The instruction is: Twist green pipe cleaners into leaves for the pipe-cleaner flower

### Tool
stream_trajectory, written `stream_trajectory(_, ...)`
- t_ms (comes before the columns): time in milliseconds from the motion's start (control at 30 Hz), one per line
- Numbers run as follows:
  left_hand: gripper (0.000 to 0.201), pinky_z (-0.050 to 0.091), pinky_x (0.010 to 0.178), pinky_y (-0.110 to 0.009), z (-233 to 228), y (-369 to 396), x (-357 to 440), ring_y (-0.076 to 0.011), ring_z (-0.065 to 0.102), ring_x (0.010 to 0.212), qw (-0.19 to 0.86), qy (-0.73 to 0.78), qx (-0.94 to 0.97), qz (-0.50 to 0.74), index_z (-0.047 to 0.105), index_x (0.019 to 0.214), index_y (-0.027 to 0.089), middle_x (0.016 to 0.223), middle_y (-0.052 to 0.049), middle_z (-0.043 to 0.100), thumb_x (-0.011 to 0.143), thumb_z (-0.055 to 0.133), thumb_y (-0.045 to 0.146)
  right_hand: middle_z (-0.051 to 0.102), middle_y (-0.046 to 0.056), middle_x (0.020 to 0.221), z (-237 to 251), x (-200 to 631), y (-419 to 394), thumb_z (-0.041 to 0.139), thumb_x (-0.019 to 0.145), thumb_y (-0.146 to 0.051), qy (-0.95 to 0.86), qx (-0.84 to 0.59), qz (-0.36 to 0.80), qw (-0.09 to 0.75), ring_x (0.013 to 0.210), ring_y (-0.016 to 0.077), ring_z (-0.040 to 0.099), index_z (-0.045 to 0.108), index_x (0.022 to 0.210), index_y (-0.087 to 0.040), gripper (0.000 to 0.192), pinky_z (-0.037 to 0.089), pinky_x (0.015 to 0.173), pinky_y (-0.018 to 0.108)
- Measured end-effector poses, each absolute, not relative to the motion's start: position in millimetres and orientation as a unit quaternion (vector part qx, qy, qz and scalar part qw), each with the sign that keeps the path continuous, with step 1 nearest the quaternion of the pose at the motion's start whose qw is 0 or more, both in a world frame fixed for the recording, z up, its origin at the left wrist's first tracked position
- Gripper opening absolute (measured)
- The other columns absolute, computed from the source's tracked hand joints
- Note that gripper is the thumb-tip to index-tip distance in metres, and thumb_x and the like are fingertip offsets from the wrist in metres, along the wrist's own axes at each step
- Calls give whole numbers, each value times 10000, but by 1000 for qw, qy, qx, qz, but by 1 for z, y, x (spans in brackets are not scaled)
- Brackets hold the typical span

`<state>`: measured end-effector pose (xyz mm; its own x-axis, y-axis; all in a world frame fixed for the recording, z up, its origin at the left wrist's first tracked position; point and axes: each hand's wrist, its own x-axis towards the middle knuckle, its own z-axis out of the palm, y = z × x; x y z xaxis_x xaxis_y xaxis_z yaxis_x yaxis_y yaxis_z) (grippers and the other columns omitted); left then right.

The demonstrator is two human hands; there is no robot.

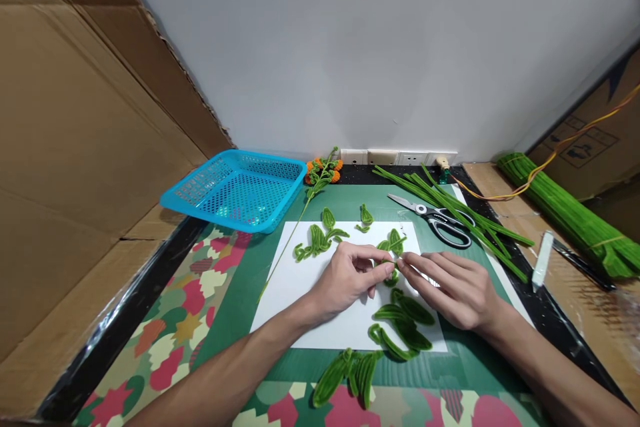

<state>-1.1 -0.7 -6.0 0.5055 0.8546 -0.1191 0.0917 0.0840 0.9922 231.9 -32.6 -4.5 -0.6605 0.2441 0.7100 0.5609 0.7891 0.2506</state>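
Over a white sheet of paper (310,323), my left hand (353,273) pinches a small piece of green pipe cleaner (395,263) between thumb and forefinger. The fingertips of my right hand (453,283) close on the same piece from the other side. Just beyond my fingers is a looped green pipe cleaner leaf (397,240), partly covered by them; whether it joins the held piece I cannot tell. Several finished-looking leaves (407,320) lie below my hands, and another leaf cluster (319,239) rests to the upper left. More leaves (363,373) sit near the front edge.
A blue plastic basket (245,190) stands at the back left, beside an orange pipe cleaner flower (336,177) on a long stem. Scissors (435,217) lie among loose green stems (480,227). At right are a white-handled tool (543,260) and a thick green bundle (570,213).
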Motion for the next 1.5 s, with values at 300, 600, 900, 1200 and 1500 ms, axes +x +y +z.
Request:
stream_trajectory(300,294,429,419,-189,-2,0,0,-72,570,464,613,380,608,333,851,990,91,810,-73,726,900,788,364,807,200,1081,-4,231,-32,587,994,-30,-882,-256,-206,338,792,233,747,721,1177,-18,227,570,677,358)
stream_trajectory(600,262,430,474,-187,-1,1,-3,-81,584,530,614,359,624,324,822,817,105,769,-61,718,916,779,344,802,161,1055,-15,234,-30,478,1062,-70,-876,-282,-117,373,807,201,750,712,1175,-66,260,542,648,316)
stream_trajectory(900,248,421,481,-199,0,3,-5,-88,581,526,644,350,602,316,827,816,106,749,-56,697,885,807,343,802,177,1077,-11,233,-30,446,1082,-88,-878,-263,-128,378,834,199,762,697,1198,-56,278,550,652,307)
stream_trajectory(1200,230,408,488,-202,-1,5,-6,-85,571,528,646,337,609,314,834,846,112,749,-48,690,892,806,335,806,167,1037,-12,232,-30,570,1038,-87,-877,-263,-132,381,775,188,740,704,1164,-67,186,527,620,304)
stream_trajectory(1500,255,418,506,-222,0,2,-7,-102,575,553,635,339,625,303,832,859,118,768,-52,687,911,779,363,803,155,1025,-11,231,-31,522,1041,-84,-878,-264,-121,381,819,191,759,692,1208,-91,239,544,646,298)
